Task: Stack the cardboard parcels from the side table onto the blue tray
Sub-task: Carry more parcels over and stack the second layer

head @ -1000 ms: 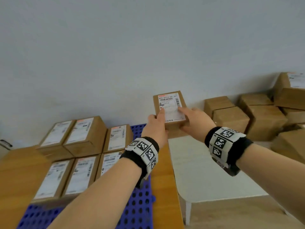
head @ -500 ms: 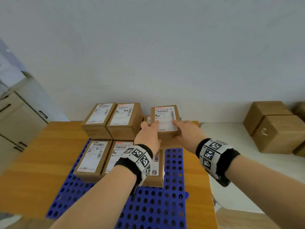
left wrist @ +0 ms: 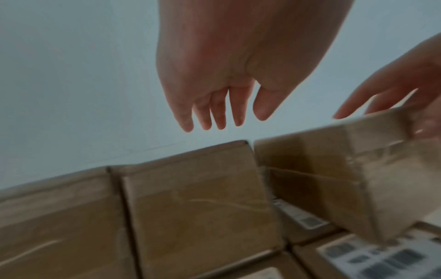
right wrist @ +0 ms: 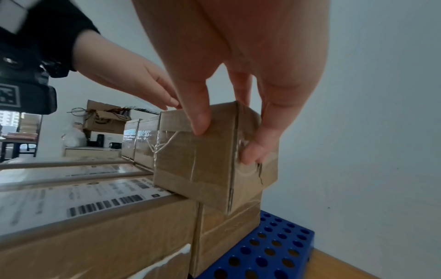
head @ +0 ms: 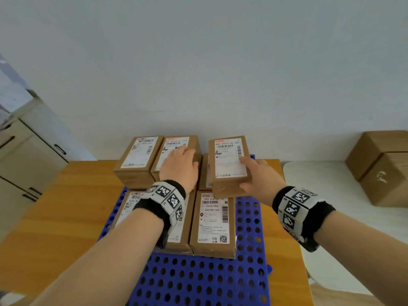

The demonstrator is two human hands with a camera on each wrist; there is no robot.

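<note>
While the tray [head: 198, 281] lies bare and blue nearest me at 6 o'clock, the front row of parcels [head: 213, 221] sits on it just beyond, labels up. Past that, my right hand [head: 257, 180] grips the parcel [head: 229, 164] by its near right corner, thumb on the end face and fingers down the side, holding it tilted above the single box at the back right, at about 1 o'clock. Its low corner hangs just over the front row; I can't tell if it touches. My left hand [head: 180, 166] is slack and holds nothing, fingers spread over the second-layer box [head: 176, 155] at 11 o'clock, perhaps resting on it. Farthest off, at 3 o'clock, more boxes [head: 379, 166] wait on the side table [head: 326, 186].

My worry: a one-handed corner grip may let the parcel twist or slip, and setting it down tilted could leave it skewed or nudging its neighbour off line.
</note>
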